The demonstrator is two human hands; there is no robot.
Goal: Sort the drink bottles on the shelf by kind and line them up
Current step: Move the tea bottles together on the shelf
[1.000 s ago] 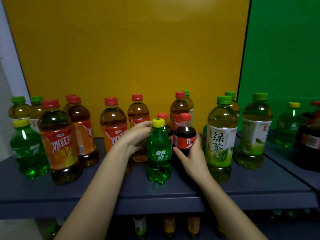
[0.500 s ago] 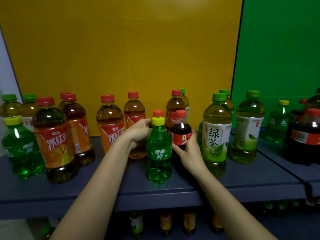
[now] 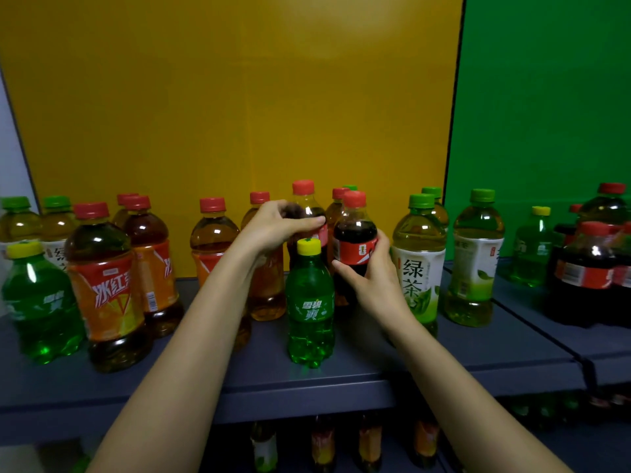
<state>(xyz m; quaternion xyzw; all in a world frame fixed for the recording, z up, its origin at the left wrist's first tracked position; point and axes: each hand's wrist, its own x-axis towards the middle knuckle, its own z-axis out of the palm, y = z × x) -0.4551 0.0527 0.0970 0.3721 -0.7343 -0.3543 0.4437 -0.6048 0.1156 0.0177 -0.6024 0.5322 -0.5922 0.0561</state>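
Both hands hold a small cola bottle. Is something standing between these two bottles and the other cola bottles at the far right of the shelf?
Yes. Between the two held cola bottles and the cola group at far right stand upright green tea bottles, then a green soda bottle. The hands would probably have to lift over them or pass in front.

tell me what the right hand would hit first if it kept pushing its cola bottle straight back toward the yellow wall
Probably the red-capped amber tea bottle standing just behind the small dark cola bottle with the red label that the right hand has in its grip. Depth is unclear; behind that a green cap peeks out.
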